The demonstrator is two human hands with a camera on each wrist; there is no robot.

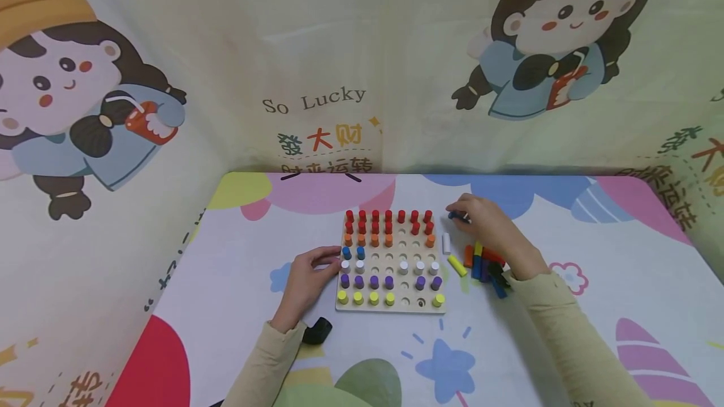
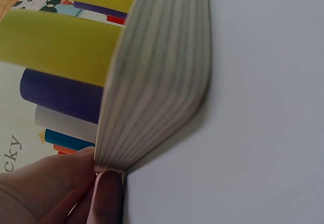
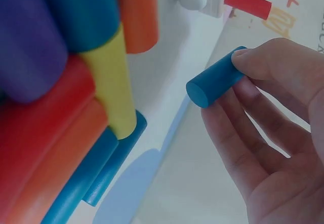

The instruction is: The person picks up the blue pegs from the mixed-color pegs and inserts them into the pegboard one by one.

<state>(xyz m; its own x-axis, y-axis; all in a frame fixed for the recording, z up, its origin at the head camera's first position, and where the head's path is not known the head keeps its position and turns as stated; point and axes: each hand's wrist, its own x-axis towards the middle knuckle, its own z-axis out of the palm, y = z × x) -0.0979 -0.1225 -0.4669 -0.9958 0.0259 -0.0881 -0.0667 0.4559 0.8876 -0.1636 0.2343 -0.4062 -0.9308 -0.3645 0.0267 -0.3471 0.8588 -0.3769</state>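
Note:
My right hand (image 1: 489, 223) is past the far right corner of the pegboard, with a blue peg (image 3: 215, 79) pinched between thumb and fingertips. The light wooden pegboard (image 1: 390, 309) lies flat on the table. Its rows hold red, orange, blue, white, purple and yellow pegs, with several bare holes in the middle and right columns. Just two blue pegs (image 1: 353, 253) stand in their row, at the left end. At the board's left side my left hand (image 1: 308, 284) grips the edge. In the left wrist view, thumb and finger hold the layered board edge (image 2: 162, 72).
To the board's right lies a heap of loose pegs (image 1: 477, 265) in mixed colours. A white peg (image 1: 446, 243) and a yellow peg (image 1: 457, 265) lie between heap and board. Printed cloth walls (image 1: 317, 49) rise behind and beside the table.

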